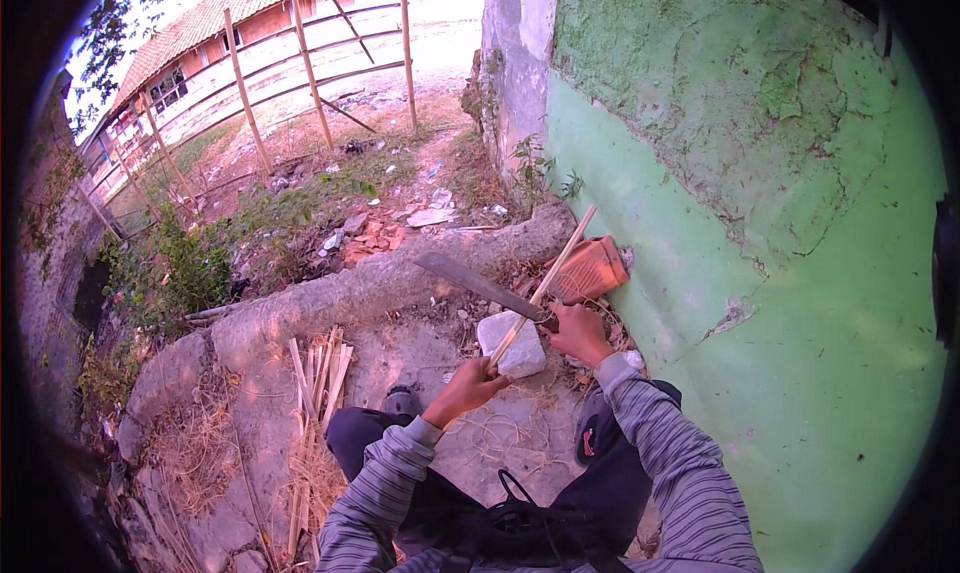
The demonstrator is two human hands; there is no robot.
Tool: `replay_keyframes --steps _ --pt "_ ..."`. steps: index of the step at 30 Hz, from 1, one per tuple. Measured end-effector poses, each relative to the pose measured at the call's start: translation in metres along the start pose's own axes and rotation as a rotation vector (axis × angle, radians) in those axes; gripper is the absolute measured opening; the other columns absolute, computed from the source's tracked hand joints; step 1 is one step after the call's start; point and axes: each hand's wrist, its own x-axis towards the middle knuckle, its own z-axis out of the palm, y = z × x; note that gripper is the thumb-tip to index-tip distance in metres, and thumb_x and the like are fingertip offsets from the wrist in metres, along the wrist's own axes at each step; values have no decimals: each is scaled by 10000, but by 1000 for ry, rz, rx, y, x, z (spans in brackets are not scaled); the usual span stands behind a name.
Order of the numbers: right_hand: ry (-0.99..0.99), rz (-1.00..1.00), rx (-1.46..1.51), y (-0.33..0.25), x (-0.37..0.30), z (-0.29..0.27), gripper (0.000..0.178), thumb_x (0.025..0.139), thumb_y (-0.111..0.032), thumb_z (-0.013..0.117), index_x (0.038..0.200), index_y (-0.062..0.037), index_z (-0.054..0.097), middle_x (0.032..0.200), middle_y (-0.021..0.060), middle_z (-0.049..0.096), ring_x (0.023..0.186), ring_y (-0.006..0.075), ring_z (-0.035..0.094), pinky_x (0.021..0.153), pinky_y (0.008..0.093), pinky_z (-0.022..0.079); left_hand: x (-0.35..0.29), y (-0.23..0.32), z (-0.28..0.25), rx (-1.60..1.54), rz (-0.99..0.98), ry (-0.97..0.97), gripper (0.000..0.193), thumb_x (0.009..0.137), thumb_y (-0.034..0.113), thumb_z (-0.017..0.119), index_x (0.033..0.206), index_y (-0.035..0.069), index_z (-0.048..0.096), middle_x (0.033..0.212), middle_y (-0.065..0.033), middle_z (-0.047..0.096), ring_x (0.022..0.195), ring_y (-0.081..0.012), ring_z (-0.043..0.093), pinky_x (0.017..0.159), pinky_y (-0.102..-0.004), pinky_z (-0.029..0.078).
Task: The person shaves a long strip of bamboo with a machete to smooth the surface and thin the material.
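Observation:
My left hand [468, 385] grips the lower end of a thin bamboo strip [560, 260] that slants up to the right toward the green wall. My right hand [578, 330] holds the handle of a long machete [470, 279]; its blade points left and lies across the strip. Under both hands sits a pale stone block [522, 353] on the concrete ground. I am crouched, my knees and striped sleeves at the bottom of the view.
A bundle of split bamboo sticks [320, 368] lies on the ground to my left. A broken orange roof tile [592, 269] leans on the green wall [780, 303]. A low concrete curb [360, 293] runs ahead, with weeds, rubble and a bamboo fence beyond.

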Motion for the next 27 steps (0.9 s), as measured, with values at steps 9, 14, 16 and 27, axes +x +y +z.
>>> replay_keyframes --steps 9,14,16,27 --pt "-427 15 818 38 21 9 369 907 -290 774 1092 -36 582 838 68 671 628 164 633 552 328 509 4 10 5 38 -99 43 522 998 481 664 783 9 616 594 -5 515 522 -126 461 478 -380 376" --pt "-778 212 1443 19 16 -36 216 1050 -303 624 998 -102 564 651 -40 507 443 32 417 396 226 330 0 20 -13 -192 -218 13 553 1086 524 449 875 44 625 620 36 438 509 -91 439 434 -304 366" --pt "-817 152 1611 28 17 -36 270 1063 -371 592 993 -113 557 649 -34 511 438 36 414 393 223 327 4 9 -12 -222 -177 5 535 1109 482 386 911 50 631 671 30 442 496 -97 421 436 -295 387" --pt "-224 214 777 30 1 -17 561 987 -389 686 1300 -41 377 713 76 637 501 165 589 451 327 453 10 15 -8 -151 -241 19 454 1103 391 436 1048 41 721 740 -47 571 572 -154 558 508 -342 480"
